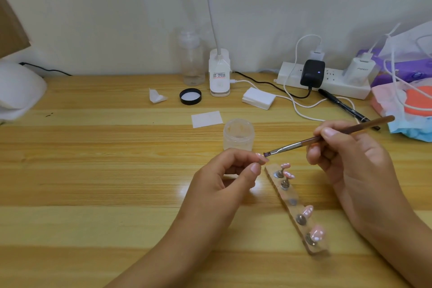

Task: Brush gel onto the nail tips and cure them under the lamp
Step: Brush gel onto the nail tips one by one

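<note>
**Head view, hands at centre right of the frame.** I read the left hand (pixel 224 177) as curled, with thumb and forefinger pinching 1 pink nail tip (pixel 262 158) clear of the table (pixel 93 170). The right hand (pixel 339 156) grips a brush (pixel 327 137) between thumb and fingers, the handle angled toward the upper right. The brush's dark bristles touch the top of the pinched tip.

Just below and right of the hands, a holder strip (pixel 295 210) lies diagonally on the wood and carries 5 metal studs. Of these, 4 bear mounted tips (pixel 306 211), and the middle stud (pixel 292 201) is bare.

Just above the left hand stands the open, translucent gel jar (pixel 238 134); I cannot tell how full it is. Above it lies a single white wipe (pixel 207 119), and higher still a black lid (pixel 190 96), liner up. The lid is near a clear bottle (pixel 191 61) and a desk-lamp base (pixel 219 72). A stack of wipes (pixel 258 98) sits right of that base.

At the left edge, well apart from the hands, rests a white domed lamp (pixel 18 91) with a black cable. In the upper right are a power strip (pixel 327 84) with chargers plugged in and a black pen (pixel 346 107).
</note>
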Demonstrator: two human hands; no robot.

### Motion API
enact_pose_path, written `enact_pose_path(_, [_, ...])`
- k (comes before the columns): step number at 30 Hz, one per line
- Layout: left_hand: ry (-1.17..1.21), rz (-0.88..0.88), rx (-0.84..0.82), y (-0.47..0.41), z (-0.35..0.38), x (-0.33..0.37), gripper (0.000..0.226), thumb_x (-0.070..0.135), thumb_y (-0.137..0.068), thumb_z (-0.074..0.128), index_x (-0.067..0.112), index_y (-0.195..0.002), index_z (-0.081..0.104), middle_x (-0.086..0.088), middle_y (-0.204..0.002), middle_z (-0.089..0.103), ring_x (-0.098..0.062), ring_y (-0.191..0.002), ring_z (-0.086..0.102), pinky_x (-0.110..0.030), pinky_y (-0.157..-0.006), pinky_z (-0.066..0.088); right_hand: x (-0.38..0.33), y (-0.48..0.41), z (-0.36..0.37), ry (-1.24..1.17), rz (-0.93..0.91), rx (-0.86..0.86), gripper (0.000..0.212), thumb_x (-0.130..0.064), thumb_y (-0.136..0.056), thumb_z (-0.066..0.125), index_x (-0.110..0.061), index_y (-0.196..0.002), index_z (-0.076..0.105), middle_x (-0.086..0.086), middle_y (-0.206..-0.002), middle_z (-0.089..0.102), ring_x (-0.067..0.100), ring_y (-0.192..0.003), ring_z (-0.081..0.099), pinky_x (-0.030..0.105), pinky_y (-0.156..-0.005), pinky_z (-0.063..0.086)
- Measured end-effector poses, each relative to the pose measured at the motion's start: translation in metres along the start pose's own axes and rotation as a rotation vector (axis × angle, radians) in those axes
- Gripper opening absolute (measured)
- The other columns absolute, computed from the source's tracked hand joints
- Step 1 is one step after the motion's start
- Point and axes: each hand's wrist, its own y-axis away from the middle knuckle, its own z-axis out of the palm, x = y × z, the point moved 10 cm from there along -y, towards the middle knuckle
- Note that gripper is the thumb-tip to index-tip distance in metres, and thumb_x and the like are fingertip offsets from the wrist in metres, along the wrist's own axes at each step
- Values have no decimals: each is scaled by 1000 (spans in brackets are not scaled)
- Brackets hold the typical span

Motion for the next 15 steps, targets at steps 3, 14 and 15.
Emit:
enact_pose_path(3, [19, -21, 13, 0, -2, -1, 13, 37, -83, 61, 45, -87, 70, 22, -89, 70, 2, -76, 63, -8, -69, 45, 0, 1, 4, 11, 26, -22, 12, -28, -76, 63, -30, -71, 73, -3, -62, 63, 7, -60, 59, 17, -61, 52])
enact_pose_path(14, [51, -30, 25, 0, -2, 1, 17, 27, -91, 65, 42, -87, 72, 23, -90, 71, 3, -78, 63, -7, -67, 45, 10, 0, 3, -9, 98, -18, 29, -8, -92, 54, -22, -70, 66, -1, -58, 56, 10, -53, 53, 17, -56, 49])
enact_pose_path(15, [58, -28, 27, -1, -2, 1, 14, 31, -89, 64, 41, -87, 72, 22, -92, 71, 2, -79, 63, -8, -69, 46, 11, 0, 5, -38, 110, -37, 25, -11, -87, 56, -22, -68, 67, -1, -59, 56, 10, -53, 53, 18, -55, 48])
